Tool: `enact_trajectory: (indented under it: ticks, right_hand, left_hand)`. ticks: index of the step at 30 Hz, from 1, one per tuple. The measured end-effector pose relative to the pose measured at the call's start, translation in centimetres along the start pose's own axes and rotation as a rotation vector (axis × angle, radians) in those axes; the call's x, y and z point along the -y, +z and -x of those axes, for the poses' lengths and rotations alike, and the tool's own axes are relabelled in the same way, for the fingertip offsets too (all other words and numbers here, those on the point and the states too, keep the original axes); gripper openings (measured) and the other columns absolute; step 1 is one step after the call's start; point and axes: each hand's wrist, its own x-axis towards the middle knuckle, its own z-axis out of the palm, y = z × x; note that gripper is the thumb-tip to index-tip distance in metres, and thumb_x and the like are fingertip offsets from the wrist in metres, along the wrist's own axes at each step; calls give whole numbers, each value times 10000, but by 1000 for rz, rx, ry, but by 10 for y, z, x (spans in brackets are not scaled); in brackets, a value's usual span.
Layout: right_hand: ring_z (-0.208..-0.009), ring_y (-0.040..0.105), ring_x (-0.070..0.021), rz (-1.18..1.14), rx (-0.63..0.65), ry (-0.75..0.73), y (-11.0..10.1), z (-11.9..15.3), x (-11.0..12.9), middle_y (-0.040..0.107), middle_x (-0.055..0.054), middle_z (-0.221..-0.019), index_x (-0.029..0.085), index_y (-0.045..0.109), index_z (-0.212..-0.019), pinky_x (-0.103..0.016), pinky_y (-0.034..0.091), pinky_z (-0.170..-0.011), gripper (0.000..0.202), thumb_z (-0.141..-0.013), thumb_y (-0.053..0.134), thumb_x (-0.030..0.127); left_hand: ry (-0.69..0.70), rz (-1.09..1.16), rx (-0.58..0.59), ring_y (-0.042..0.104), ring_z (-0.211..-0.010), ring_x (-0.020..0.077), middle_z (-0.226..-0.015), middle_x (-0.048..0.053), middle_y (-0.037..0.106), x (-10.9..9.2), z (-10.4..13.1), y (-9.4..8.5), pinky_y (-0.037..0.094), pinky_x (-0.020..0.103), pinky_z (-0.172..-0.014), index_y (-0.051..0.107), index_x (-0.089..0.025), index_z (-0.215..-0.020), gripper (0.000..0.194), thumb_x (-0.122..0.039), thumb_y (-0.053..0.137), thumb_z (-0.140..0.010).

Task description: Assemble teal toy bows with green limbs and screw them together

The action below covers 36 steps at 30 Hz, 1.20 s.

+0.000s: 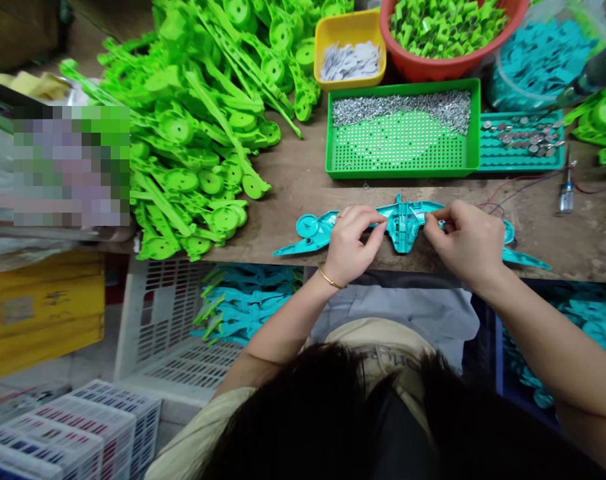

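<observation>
A long turquoise plastic part with two wing-like arms and a ribbed middle lies across the table edge, its hollow side up. My left hand is closed over its left arm, thumb and fingers meeting near the middle block. Thumb and forefinger of my right hand are pinched together at the inner end of the right arm. Whatever sits between those fingertips is too small to make out. The right hand covers much of that arm; only its tip shows beyond.
Bright green plastic parts are heaped at left. Behind the work stand a green screw tray, a yellow tub, a red bowl and a teal tray of small metal discs. Thin wires lead to a small metal cylinder at right.
</observation>
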Motion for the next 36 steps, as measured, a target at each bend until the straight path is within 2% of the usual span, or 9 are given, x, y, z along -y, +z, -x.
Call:
enact_trajectory:
  ticks: [4, 7, 10, 14, 22, 25, 28, 32, 36]
  right_hand:
    - [-544, 433, -134, 87, -54, -174, 7, 4, 2, 545, -34, -588, 188, 625, -689, -300, 220, -541, 355, -939, 437, 356]
    - [-535, 368, -130, 151, -70, -274, 9, 6, 1, 473, -23, -547, 194, 558, -614, -317, 193, -551, 387, -955, 420, 314]
    - [-529, 308, -135, 162, -66, -293, 5, 6, -1, 413, -12, -525, 200, 519, -586, -324, 174, -548, 396, -957, 422, 301]
    - [-531, 275, -137, 205, -40, -319, -5, 4, -4, 415, -14, -533, 197, 547, -606, -318, 172, -545, 393, -962, 415, 301]
    - [-542, 297, -150, 207, 64, -376, -7, 1, 1, 419, -20, -527, 200, 527, -596, -327, 145, -559, 407, -971, 380, 254]
    - [-527, 345, -136, 215, 23, -362, -1, 3, 3, 466, -26, -534, 193, 529, -576, -319, 162, -549, 404, -954, 402, 255]
    - [-526, 431, -128, 157, -24, -280, 5, 8, 4, 553, -39, -563, 185, 570, -600, -304, 196, -532, 364, -927, 442, 281]
    - [-560, 530, -137, -22, -7, -155, 7, 14, 3, 623, -42, -604, 183, 646, -694, -273, 272, -525, 315, -909, 494, 357]
    - [-593, 558, -142, -147, 16, -142, 6, 18, 3, 621, -32, -609, 198, 671, -746, -263, 338, -559, 314, -922, 481, 374]
  left_hand:
    - [19, -31, 28, 657, -912, 179, -919, 49, 724, -2, 1, 5, 505, 342, -854, 677, -185, -894, 98, -209, 591, -935]
    - [12, -54, 73, 658, -940, 188, -941, 53, 725, -4, 1, 7, 489, 359, -878, 682, -193, -906, 127, -225, 567, -951]
    - [14, -61, 86, 657, -944, 190, -947, 54, 725, -5, 2, 6, 484, 360, -881, 685, -194, -909, 140, -233, 559, -956]
    - [28, -53, 56, 660, -924, 185, -936, 55, 727, -5, 2, 5, 485, 354, -870, 684, -187, -898, 123, -220, 576, -947]
    - [18, -55, 65, 668, -934, 185, -926, 47, 731, -8, 0, 6, 487, 352, -875, 680, -195, -894, 118, -224, 578, -945]
    - [23, -56, 53, 667, -922, 182, -920, 45, 731, -8, 0, 6, 491, 351, -867, 680, -194, -894, 118, -225, 578, -946]
    - [36, -55, 39, 665, -909, 181, -911, 45, 729, -6, 1, 5, 494, 348, -862, 683, -191, -893, 113, -216, 584, -942]
    - [41, -60, 36, 665, -908, 181, -910, 46, 730, -5, 1, 6, 492, 345, -863, 685, -187, -890, 111, -210, 589, -940]
    - [65, -89, 44, 657, -908, 187, -910, 52, 724, -4, 2, 8, 481, 346, -859, 688, -178, -885, 121, -213, 587, -941]
